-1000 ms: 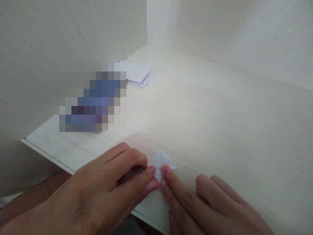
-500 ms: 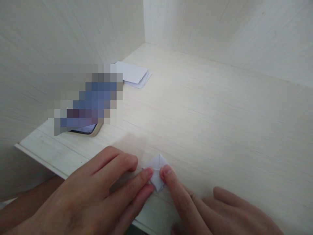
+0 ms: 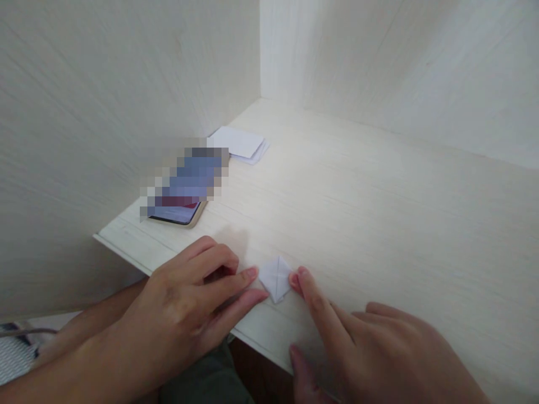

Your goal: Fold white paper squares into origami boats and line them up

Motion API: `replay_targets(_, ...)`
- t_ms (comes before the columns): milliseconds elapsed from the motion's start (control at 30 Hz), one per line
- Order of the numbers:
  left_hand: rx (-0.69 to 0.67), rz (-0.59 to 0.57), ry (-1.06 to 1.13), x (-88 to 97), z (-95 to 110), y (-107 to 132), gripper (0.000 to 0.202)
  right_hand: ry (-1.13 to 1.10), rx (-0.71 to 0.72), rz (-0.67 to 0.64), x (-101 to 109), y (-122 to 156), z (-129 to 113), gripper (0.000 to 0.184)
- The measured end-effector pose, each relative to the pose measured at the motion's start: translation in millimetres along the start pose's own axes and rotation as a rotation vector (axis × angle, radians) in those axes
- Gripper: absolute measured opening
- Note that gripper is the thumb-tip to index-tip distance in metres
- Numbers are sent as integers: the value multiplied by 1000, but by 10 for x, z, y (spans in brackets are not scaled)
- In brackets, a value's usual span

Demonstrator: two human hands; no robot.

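A small piece of white paper [image 3: 275, 279], folded into a diamond with a crease down its middle, lies flat near the table's front edge. At its left side, my left hand [image 3: 197, 297] grips the paper lightly: the index fingertip is at the left corner and the thumb tip at the lower left edge. The other fingers are curled. My right hand [image 3: 370, 348] has its fingertips pressed together at the paper's right corner, while its thumb stays lower, near the table edge. Whether the paper's underside is lifted at all I cannot tell.
A phone [image 3: 185, 185], its screen partly pixelated, lies at the left on the table [image 3: 357, 224]. Behind it is a stack of folded white paper sheets [image 3: 240, 141]. Pale panels [image 3: 202, 67] rise at the left and back. My leg [image 3: 206, 376] shows below the front edge.
Both hands have drawn apart from the paper's middle to its side corners. The middle crease now shows in full. The camera view has shifted, so the table sits further right in it.
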State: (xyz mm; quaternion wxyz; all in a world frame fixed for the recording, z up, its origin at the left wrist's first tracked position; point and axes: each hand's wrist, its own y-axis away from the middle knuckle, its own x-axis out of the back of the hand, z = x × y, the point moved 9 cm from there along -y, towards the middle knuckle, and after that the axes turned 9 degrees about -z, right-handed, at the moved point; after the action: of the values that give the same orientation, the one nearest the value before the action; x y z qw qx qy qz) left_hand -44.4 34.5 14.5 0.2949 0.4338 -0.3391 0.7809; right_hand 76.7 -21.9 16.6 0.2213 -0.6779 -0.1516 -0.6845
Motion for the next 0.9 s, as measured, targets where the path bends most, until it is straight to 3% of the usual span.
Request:
replay_targets(133,111,-25,8,24,-63,-82,13,-15,-46,-23,50,-31,-34,53)
replay_targets(333,379,-234,-150,-30,-146,-279,32,-77,-55,-25,22,-21,-39,50)
replay_targets(533,541,-434,-20,-145,-234,-355,34,-182,-74,67,-9,-33,132,31)
replay_targets(733,535,-378,45,-138,-160,-346,33,-471,-10,204,43,-71,257,23)
replay_targets(900,451,-276,154,-167,1,-264,27,-651,-115,195,-87,-106,420,33)
